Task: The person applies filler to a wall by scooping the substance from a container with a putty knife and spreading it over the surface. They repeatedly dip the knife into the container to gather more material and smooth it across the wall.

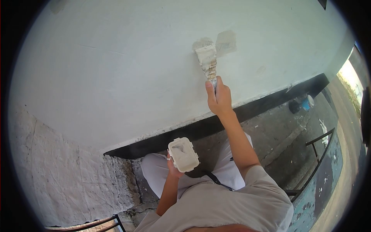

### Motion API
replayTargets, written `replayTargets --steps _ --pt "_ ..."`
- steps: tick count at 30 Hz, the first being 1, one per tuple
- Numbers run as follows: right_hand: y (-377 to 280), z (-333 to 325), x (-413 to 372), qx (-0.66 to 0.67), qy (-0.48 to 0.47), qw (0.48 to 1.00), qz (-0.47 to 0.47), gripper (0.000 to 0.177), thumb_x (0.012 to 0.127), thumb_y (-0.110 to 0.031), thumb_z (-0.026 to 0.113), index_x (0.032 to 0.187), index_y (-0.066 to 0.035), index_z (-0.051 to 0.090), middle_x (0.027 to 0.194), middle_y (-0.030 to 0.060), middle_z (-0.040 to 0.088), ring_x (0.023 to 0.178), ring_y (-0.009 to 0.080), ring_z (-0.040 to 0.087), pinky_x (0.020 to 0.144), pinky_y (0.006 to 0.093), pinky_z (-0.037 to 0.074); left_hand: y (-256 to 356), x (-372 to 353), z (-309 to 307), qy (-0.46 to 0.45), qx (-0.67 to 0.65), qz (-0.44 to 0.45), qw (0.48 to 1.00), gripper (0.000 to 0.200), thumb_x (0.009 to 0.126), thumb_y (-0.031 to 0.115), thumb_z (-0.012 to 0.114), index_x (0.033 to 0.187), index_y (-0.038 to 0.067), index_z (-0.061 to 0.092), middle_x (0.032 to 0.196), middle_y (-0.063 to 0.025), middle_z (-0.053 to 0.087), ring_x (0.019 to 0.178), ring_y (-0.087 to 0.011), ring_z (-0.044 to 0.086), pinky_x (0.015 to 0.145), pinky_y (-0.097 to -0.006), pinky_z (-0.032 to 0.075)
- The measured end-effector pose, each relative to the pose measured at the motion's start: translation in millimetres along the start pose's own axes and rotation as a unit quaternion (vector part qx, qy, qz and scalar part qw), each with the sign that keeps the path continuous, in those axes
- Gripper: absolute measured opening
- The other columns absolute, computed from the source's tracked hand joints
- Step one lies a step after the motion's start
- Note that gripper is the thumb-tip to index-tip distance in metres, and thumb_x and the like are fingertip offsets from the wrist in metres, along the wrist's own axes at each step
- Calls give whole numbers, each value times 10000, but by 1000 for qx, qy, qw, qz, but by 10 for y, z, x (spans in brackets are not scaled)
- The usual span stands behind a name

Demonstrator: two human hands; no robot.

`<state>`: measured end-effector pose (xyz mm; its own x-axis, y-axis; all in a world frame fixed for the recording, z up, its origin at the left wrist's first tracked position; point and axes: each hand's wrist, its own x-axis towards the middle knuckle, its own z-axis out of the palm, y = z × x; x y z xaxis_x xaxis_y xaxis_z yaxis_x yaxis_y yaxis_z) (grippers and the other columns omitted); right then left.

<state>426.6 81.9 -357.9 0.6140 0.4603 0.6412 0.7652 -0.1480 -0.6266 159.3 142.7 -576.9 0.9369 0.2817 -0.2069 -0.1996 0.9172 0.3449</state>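
My right hand (219,96) is closed round the handle of a putty knife (207,58), whose broad blade is coated in white filler. The blade's end lies at the white wall (135,77), over a greyish damp-looking smear. Just right of the blade, a squarish grey patch (226,41) marks the wall. Low in front of my lap, my left hand (174,167) grips a white plastic tub (184,154) from its left side and below. Pale filler sits inside the tub, with a hollow scooped in it. Most of my left fingers are hidden beneath the tub.
A black skirting band (170,136) runs along the wall's foot. Rough whitish masonry (73,170) rises at left. On the concrete floor at right stand a blue and white container (308,103) and a dark object (294,107). A dark metal rail (322,149) stands nearer me at right.
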Motion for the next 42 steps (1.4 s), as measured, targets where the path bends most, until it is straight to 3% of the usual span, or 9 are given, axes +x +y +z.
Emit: replayTargets --steps 8,11,22,26,31,34,36,38,42 --pt "146 256 0 -87 19 996 -14 443 1043 -361 495 1046 81 507 556 194 559 497 404 584 476 473 431 25 127 1 -33 -6 -21 999 817 872 679 493 1491 149 435 1385 -145 557 1179 -422 611 947 -745 452" --pt "163 264 -66 -49 27 998 -20 458 1049 -372 473 1061 84 506 561 198 569 491 408 583 477 486 436 66 100 102 -43 -4 -3 999 808 949 706 410 1496 111 410 1391 -167 554 1197 -396 607 1002 -574 507" --pt "73 260 -120 -88 -10 996 21 459 1058 -373 452 1090 84 465 575 203 579 531 424 599 518 495 459 44 61 55 -23 19 11 999 791 956 700 396 1492 119 415 1391 -156 554 1206 -375 604 1016 -556 505" --pt "-87 -36 -261 64 -70 994 58 498 1011 -387 567 1108 85 445 615 195 582 589 391 624 561 455 475 24 30 63 -11 11 -9 1000 779 923 670 445 1479 124 444 1361 -147 581 1170 -393 624 950 -644 515" --pt "-234 -486 -604 6 -196 977 82 585 935 -445 687 1091 70 459 653 163 593 607 331 637 582 405 493 67 32 235 -44 28 37 998 800 949 702 414 1496 118 409 1404 -146 546 1209 -367 605 1007 -553 511" --pt "-188 -669 -819 -8 -285 954 93 501 934 -386 701 1071 46 488 675 135 603 594 277 630 577 365 491 145 75 430 -65 19 57 996 810 942 696 447 1500 113 393 1403 -138 542 1205 -389 602 998 -560 515" --pt "-143 -643 -1015 114 -275 951 79 349 921 -234 717 1082 -11 501 723 115 605 613 219 595 599 333 478 158 108 578 -99 16 89 991 807 956 689 433 1494 88 385 1413 -145 530 1202 -393 601 1002 -557 512" --pt "-17 -544 -1219 245 -298 918 94 269 928 -182 687 1059 -27 512 782 138 608 701 253 602 671 349 482 173 142 551 -90 -4 71 993 780 981 674 394 1494 87 385 1420 -142 526 1254 -354 574 1043 -522 490" --pt "-63 -540 -1361 73 -377 918 94 259 948 -228 659 1065 -24 551 848 164 628 806 327 625 728 393 492 162 141 581 -55 -31 65 996 764 985 667 392 1492 95 402 1435 -138 521 1280 -331 559 1059 -507 480"
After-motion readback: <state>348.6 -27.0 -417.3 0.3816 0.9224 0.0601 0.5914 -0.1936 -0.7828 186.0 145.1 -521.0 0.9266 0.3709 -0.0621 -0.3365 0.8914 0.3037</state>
